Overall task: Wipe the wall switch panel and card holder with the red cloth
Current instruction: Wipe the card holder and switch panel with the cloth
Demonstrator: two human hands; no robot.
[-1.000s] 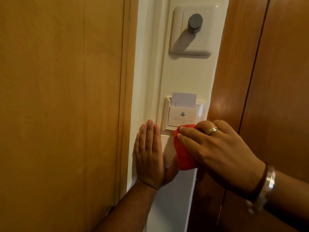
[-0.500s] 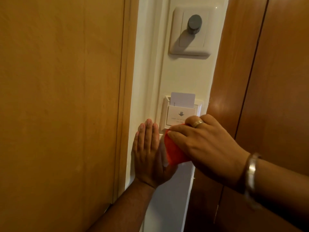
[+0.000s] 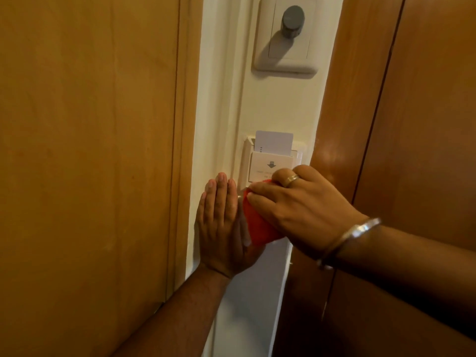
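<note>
A white card holder with a black arrow is fixed to the narrow white wall strip, and a white key card stands in its slot. My right hand presses a bunched red cloth against the holder's lower edge and covers that part. My left hand lies flat on the wall just left of the cloth, fingers together and pointing up, holding nothing. Higher up is a white switch panel with a grey round knob.
A light wooden panel fills the left side, with its frame edge beside my left hand. A darker wooden door stands on the right, close behind my right wrist. The white wall strip between them is narrow.
My right hand has slid the red cloth left and slightly up, from the holder's lower right corner to its lower edge. My left hand has stayed flat on the wall.
</note>
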